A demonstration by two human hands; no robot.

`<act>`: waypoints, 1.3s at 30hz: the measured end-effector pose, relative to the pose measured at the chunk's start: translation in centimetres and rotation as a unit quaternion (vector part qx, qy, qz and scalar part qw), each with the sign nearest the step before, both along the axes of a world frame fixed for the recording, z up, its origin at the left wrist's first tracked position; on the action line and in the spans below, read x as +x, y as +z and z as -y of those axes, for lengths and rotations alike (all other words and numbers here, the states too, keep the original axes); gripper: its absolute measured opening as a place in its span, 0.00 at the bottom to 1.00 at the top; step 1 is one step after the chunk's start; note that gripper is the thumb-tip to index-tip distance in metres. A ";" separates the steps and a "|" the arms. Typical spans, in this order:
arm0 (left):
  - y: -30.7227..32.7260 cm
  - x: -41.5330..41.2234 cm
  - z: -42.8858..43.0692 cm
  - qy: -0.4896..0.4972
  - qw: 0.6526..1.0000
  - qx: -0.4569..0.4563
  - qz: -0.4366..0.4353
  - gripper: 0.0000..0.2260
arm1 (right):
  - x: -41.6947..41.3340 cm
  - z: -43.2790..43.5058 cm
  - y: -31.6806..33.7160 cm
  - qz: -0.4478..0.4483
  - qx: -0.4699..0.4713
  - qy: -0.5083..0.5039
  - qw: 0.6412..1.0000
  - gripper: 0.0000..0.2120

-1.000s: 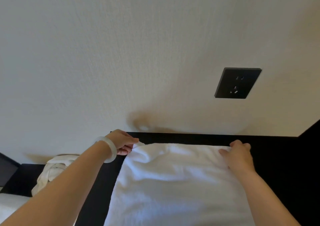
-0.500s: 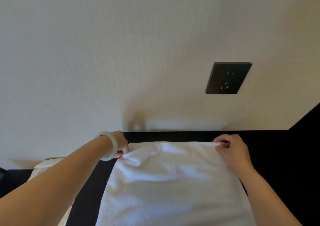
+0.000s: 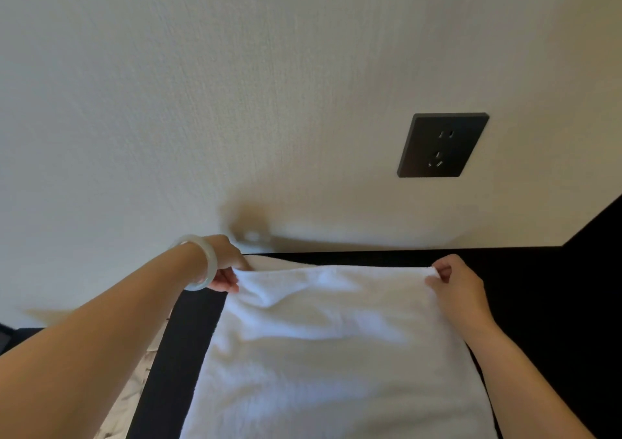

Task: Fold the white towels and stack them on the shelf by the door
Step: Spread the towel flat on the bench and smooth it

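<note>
White terry towel [image 3: 330,354] lies spread on the flat black counter [image 3: 538,304], its far edge by the cream textured wall [image 3: 235,102]. Left hand [image 3: 225,267] pinches the towel's far left corner and right hand [image 3: 457,287] pinches the far right. A square black wall socket [image 3: 442,145] sits above.

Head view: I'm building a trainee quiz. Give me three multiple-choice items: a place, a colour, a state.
1. Where is the socket? A) on the wall, above the right hand B) on a cupboard door C) on the floor
2. What colour is the bracelet on the left wrist? A) black B) pale milky white C) red
3. How are the far corners of the white towel held? A) lying free B) both in one hand C) one pinched in each hand

Answers: 1 A, it sits on the wall above that hand. 2 B, it looks pale and translucent. 3 C, the left hand pinches one corner, the right the other.
</note>
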State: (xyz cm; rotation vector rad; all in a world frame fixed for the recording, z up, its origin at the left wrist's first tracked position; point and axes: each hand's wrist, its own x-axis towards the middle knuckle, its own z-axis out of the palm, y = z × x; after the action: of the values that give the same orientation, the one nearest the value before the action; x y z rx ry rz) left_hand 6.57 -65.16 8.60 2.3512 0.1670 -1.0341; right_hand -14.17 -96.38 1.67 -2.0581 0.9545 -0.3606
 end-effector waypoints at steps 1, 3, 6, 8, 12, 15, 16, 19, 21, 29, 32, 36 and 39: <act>-0.1 0.1 -0.2 0.010 1.000 -0.011 -0.026 0.04 | 0.1 -0.1 0.1 -0.003 0.000 0.002 1.000 0.04; -0.2 0.2 -0.5 0.039 0.997 -0.036 -0.048 0.03 | 0.2 -0.1 0.2 -0.015 -0.011 0.005 1.000 0.03; -1.3 0.7 -0.9 0.126 0.988 -0.093 -0.015 0.06 | 0.1 0.0 0.3 -0.017 -0.003 -0.014 1.000 0.06; -2.0 0.3 -0.9 0.193 0.968 -0.154 -0.034 0.06 | 0.2 0.1 0.3 -0.025 -0.010 -0.024 0.999 0.05; -3.2 -0.2 -0.5 0.252 0.942 -0.223 -0.003 0.03 | 0.4 -0.1 -0.3 -0.039 -0.037 -0.038 0.998 0.08; -3.7 -0.7 -0.5 0.123 0.975 -0.090 0.160 0.08 | 0.4 0.0 -0.2 -0.086 -0.036 -0.028 0.995 0.14; -3.7 -1.1 -0.4 0.071 0.980 -0.050 0.180 0.09 | 0.6 0.2 -0.1 -0.112 -0.034 -0.025 0.993 0.14; -4.0 -1.5 -0.3 0.031 0.988 -0.048 0.146 0.14 | 1.3 0.5 0.7 -0.177 -0.018 -0.021 0.984 0.09; -3.9 -1.5 -0.3 0.066 0.980 -0.103 0.154 0.12 | 1.7 0.8 1.0 -0.156 0.016 -0.021 0.987 0.06; -6.6 -2.4 -0.3 0.109 0.938 -0.080 0.319 0.14 | 1.7 -1.0 0.6 -0.061 -0.040 -0.078 0.994 0.10; -6.8 -3.8 0.3 -0.028 0.861 0.063 0.503 0.15 | 1.9 -4.1 -0.2 -0.042 -0.305 -0.022 0.951 0.13; -8.7 -8.0 1.6 -0.289 0.760 0.007 0.582 0.17 | 2.3 -9.8 -2.9 0.033 -0.347 0.275 0.896 0.22; -11.4 -9.2 0.3 -0.360 0.799 0.082 0.475 0.26 | 2.3 -10.5 -4.6 -0.069 -0.375 0.335 0.861 0.27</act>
State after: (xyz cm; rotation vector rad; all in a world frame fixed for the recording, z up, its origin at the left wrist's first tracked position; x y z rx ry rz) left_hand -2.66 -65.46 -2.75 2.8433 -1.1233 0.0396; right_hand -11.88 -85.89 -2.88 -2.9969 0.0813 -0.2150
